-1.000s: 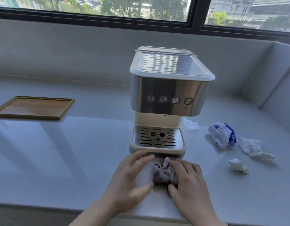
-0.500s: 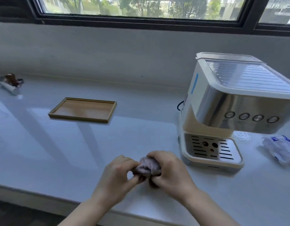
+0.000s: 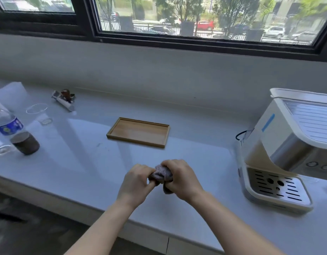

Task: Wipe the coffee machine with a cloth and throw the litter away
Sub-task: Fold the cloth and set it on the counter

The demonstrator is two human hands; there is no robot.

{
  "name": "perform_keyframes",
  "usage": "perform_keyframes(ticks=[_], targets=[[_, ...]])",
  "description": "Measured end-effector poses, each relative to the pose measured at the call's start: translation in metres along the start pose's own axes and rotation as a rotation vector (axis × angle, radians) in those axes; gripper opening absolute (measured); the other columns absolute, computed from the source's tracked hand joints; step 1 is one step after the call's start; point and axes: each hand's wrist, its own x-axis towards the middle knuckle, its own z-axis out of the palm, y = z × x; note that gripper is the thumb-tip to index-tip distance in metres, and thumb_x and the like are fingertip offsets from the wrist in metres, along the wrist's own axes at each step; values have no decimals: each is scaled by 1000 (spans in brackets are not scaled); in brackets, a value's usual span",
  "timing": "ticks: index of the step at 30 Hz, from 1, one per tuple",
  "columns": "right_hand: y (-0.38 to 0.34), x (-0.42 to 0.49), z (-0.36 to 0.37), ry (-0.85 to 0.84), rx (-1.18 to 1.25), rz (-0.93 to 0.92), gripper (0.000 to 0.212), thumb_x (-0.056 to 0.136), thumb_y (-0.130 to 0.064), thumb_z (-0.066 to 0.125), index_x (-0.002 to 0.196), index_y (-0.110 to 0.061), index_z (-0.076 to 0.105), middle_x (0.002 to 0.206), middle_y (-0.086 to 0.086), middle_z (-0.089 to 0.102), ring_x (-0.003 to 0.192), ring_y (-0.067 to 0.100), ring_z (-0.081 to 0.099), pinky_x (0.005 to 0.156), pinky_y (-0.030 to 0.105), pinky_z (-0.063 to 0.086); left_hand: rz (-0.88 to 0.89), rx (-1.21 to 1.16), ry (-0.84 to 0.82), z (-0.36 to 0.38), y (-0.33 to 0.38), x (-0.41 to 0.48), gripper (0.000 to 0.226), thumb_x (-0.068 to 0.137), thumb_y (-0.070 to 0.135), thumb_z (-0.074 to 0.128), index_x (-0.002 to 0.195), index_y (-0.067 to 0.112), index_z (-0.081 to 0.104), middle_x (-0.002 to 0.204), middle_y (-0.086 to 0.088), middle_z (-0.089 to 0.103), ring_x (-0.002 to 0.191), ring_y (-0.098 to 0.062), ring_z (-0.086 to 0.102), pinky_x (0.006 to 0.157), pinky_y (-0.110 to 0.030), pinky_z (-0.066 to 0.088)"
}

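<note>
Near the lower middle of the frame, your two hands are together, both clamped on a small grey-purple cloth [image 3: 161, 174]. Your left hand [image 3: 138, 181] pinches its left end with curled fingers. Your right hand [image 3: 182, 178] wraps over its right side from above. The cloth is bunched into a wad, so it has no clear long axis. What shows runs roughly left to right between your hands, and a short tail hangs below your right hand toward the bottom edge. It is held just above the pale grey desk [image 3: 205, 153]; you cannot tell whether the tail touches the surface.

The coffee machine [image 3: 287, 150] stands at the right edge of the frame, well apart from your hands and partly cut off. It is upright, cream and brushed steel. Its front, with round buttons and a slotted drip tray [image 3: 276, 186], faces the lower right of the frame. Its cream side panel, marked with a blue strip, faces you.

Above your hands, at the frame's centre, a shallow wooden tray [image 3: 138, 132] lies flat, its long side running left to right. At the far left stand a water bottle [image 3: 6, 124] with a blue label and a dark cup [image 3: 25, 143] just beside it. A clear plastic cup [image 3: 38, 114] sits behind them. Farther back, in the upper left, lies a small crumpled object [image 3: 64, 100], too blurred to identify. A dark-framed window [image 3: 195, 41] spans the top.
</note>
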Motion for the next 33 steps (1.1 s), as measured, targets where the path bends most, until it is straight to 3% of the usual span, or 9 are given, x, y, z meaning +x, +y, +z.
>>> perform_keyframes(ticks=[4, 9, 12, 14, 17, 21, 26, 29, 33], targets=[[0, 7, 26, -16, -34, 24, 43, 59, 2, 62, 100, -10, 63, 96, 1, 64, 87, 25, 49, 78, 29, 40, -66, -19, -62, 5, -22, -1, 6, 80, 21, 74, 83, 20, 69, 77, 7, 64, 80, -17, 50, 68, -28, 41], [11, 1, 49, -86, -84, 68, 50, 69, -8, 58, 117, -21, 60, 117, -3, 58, 104, 22, 43, 88, 24, 38, -64, 21, -189, 18, -35, -5, 8, 81, 18, 64, 88, 19, 67, 86, 0, 64, 88, -19, 50, 75, -27, 40], [11, -4, 52, -89, -98, 81, 46, 73, -17, 58, 119, -26, 58, 123, -6, 54, 108, 22, 44, 91, 28, 41, -80, 34, -270, 22, -33, -13, 10, 79, 21, 57, 86, 18, 63, 87, 0, 62, 91, -22, 51, 74, -32, 43], [9, -6, 48, -133, -102, 93, 51, 71, -21, 57, 121, -28, 57, 128, -8, 51, 112, 23, 43, 94, 33, 42, -110, 25, -298, 20, -33, -15, 19, 75, 24, 55, 93, 20, 63, 92, 2, 61, 95, -22, 53, 75, -34, 44], [4, -8, 38, -208, -75, 110, 64, 67, -30, 56, 131, -33, 50, 138, -11, 44, 124, 20, 37, 101, 37, 38, -186, -5, -326, 10, -29, -12, 49, 72, 29, 58, 121, 21, 55, 117, 4, 57, 109, -21, 53, 82, -33, 45], [-1, -14, 22, -202, -10, 163, 66, 73, -36, 55, 138, -31, 44, 145, -6, 40, 132, 20, 31, 107, 30, 31, -215, -42, -369, -4, -15, -6, 70, 76, 36, 55, 142, 24, 35, 143, 7, 39, 128, -17, 43, 95, -31, 42], [-1, -29, -1, -158, -54, 202, 60, 80, -30, 56, 139, -28, 46, 140, -4, 46, 128, 22, 35, 101, 25, 33, -160, 26, -346, -17, 9, -4, 70, 80, 34, 56, 145, 22, 33, 145, 5, 38, 126, -16, 45, 93, -30, 43], [-2, -46, -15, -124, -66, 233, 55, 83, -37, 59, 136, -33, 47, 135, -5, 49, 126, 20, 37, 99, 24, 32, -97, 90, -335, -21, 26, -5, 66, 79, 32, 56, 142, 20, 37, 141, 1, 40, 120, -21, 48, 91, -35, 45], [-2, -71, -36, -124, -136, 257, 58, 87, -38, 59, 141, -26, 42, 141, -3, 45, 132, 22, 34, 104, 28, 33, -49, 139, -334, -22, 50, -11, 63, 80, 35, 55, 139, 20, 39, 137, -2, 42, 119, -25, 48, 89, -38, 46]])
